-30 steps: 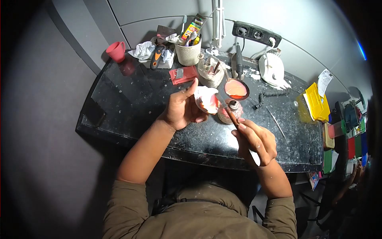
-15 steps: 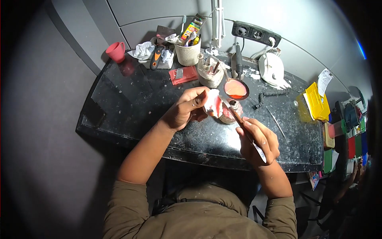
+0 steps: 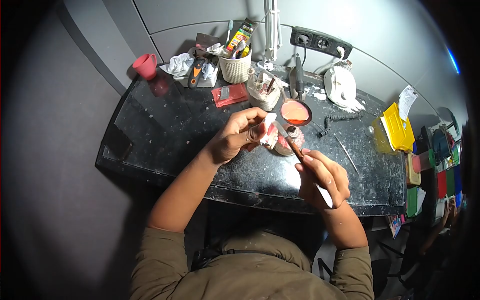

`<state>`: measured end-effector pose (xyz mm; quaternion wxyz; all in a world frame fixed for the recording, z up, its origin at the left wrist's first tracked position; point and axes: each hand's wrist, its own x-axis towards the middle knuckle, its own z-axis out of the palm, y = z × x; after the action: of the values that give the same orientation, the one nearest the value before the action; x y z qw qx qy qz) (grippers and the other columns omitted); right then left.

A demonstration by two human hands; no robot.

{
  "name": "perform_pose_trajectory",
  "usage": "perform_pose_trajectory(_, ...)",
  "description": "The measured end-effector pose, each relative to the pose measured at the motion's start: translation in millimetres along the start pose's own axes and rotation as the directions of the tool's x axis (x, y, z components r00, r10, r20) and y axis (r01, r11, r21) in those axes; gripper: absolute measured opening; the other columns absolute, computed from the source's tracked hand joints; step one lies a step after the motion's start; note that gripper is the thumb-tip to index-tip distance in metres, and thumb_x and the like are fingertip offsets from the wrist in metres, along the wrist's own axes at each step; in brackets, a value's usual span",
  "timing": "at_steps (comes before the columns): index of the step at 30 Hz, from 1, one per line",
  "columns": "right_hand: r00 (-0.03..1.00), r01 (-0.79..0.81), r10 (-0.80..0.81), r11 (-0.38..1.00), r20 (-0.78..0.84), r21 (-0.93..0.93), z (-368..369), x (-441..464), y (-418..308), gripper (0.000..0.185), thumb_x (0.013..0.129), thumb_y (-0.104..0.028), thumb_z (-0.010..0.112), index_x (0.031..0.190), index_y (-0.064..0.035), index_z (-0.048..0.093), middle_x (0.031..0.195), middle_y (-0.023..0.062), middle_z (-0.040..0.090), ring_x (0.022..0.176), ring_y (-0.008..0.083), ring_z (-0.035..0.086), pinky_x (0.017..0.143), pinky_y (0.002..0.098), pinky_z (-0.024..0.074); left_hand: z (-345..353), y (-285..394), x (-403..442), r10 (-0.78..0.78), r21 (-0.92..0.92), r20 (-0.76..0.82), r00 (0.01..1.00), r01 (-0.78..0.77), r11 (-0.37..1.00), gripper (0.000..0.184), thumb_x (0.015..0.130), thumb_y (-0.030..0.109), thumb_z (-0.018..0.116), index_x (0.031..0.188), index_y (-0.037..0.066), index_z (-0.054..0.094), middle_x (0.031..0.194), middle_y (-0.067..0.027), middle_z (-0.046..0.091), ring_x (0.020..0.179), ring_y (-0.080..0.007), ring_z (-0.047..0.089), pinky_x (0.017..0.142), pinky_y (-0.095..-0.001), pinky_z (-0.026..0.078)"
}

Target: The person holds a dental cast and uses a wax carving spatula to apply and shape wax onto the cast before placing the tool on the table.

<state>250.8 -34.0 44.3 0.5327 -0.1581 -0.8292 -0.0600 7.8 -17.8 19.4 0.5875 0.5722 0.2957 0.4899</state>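
My left hand (image 3: pixel 236 136) is closed around a white plaster dental model (image 3: pixel 270 131) with pink wax on it, held above the table. My right hand (image 3: pixel 326 179) grips a wax knife (image 3: pixel 294 148) by its brown wooden handle. The knife's metal blade points up and left, with its tip at or very close to the model's right side; contact is hard to tell. Just behind the knife stands a small round jar (image 3: pixel 286 146) covered in pink spots, with a dark top, partly hidden. A small pan (image 3: pixel 296 111) holding pink wax lies beyond it.
On the black table (image 3: pixel 165 130) are a pink cup (image 3: pixel 145 66), red wax sheets (image 3: pixel 230 95), a woven pot of tools (image 3: pixel 235 69), a bag-lined container (image 3: pixel 263 91), a handpiece (image 3: pixel 299 80), a white device (image 3: pixel 341 87), a thin metal tool (image 3: pixel 347 155) and a yellow bin (image 3: pixel 398 128).
My left hand has turned the model, so its face shows narrower and at a different angle. My right hand and the knife have shifted slightly left.
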Motion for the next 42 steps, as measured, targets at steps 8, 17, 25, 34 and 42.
perform_pose_trajectory(8, 0.992, -0.091, 0.087, 0.995, -0.086, -0.045, 1.3, 0.8, 1.3, 0.024, 0.079, -0.001, 0.079, 0.099, 0.0019, 0.066, 0.087, 0.0156, 0.072, 0.076, 0.0244, 0.072, 0.064, 0.0305, 0.0579, 1.0, 9.3, -0.7, 0.010, 0.014, -0.004, 1.000, -0.010, 1.000, 0.052, 0.092, 0.044, 0.066, 0.116, -0.001, 0.058, 0.085, -0.0005, 0.059, 0.070, -0.0038, 0.050, 0.059, -0.0186, 0.037)
perform_pose_trajectory(17, 0.857, -0.369, 0.454, 0.871, -0.243, 0.325, 1.0, -8.1, 24.9, 0.010, 0.085, 0.009, 0.067, 0.093, 0.0093, 0.060, 0.088, 0.0192, 0.069, 0.077, 0.0238, 0.069, 0.075, 0.0322, 0.0547, -0.3, 5.3, -2.7, -0.084, -0.132, -0.054, 0.995, 0.077, 0.988, 0.057, 0.094, 0.054, 0.056, 0.114, 0.001, 0.061, 0.084, -0.0024, 0.063, 0.067, -0.0060, 0.054, 0.056, -0.0194, 0.038)
perform_pose_trajectory(25, 0.823, -0.473, 0.533, 0.834, -0.194, 0.284, -3.2, -8.5, 39.7, 0.006, 0.090, 0.004, 0.066, 0.094, 0.0054, 0.062, 0.087, 0.0106, 0.069, 0.067, 0.0080, 0.062, 0.058, 0.0187, 0.0456, -9.6, -2.6, -3.0, -0.219, -0.292, -0.111, 0.969, 0.179, 0.940, 0.063, 0.098, 0.055, 0.047, 0.122, -0.002, 0.060, 0.108, -0.0184, 0.069, 0.090, -0.0192, 0.068, 0.073, -0.0301, 0.053)
perform_pose_trajectory(34, 0.847, -0.451, 0.497, 0.860, -0.191, 0.238, -3.8, -6.9, 40.5, 0.007, 0.090, 0.003, 0.067, 0.097, 0.0042, 0.064, 0.086, 0.0083, 0.069, 0.063, 0.0044, 0.057, 0.055, 0.0172, 0.0421, -2.0, 1.9, -0.5, -0.210, -0.311, -0.156, 0.965, 0.153, 0.938, 0.051, 0.100, 0.052, 0.047, 0.109, 0.006, 0.068, 0.093, -0.0047, 0.072, 0.077, -0.0105, 0.069, 0.059, -0.0223, 0.050)
perform_pose_trajectory(42, 0.873, -0.404, 0.445, 0.889, -0.202, 0.214, -2.7, -7.3, 42.4, 0.007, 0.089, 0.003, 0.067, 0.095, 0.0040, 0.065, 0.088, 0.0084, 0.069, 0.061, 0.0041, 0.055, 0.054, 0.0175, 0.0410, -5.9, -1.3, -0.9, -0.234, -0.333, -0.144, 0.961, 0.176, 0.926, 0.062, 0.100, 0.054, 0.043, 0.118, -0.002, 0.061, 0.101, -0.0169, 0.071, 0.082, -0.0176, 0.069, 0.059, -0.0255, 0.050)
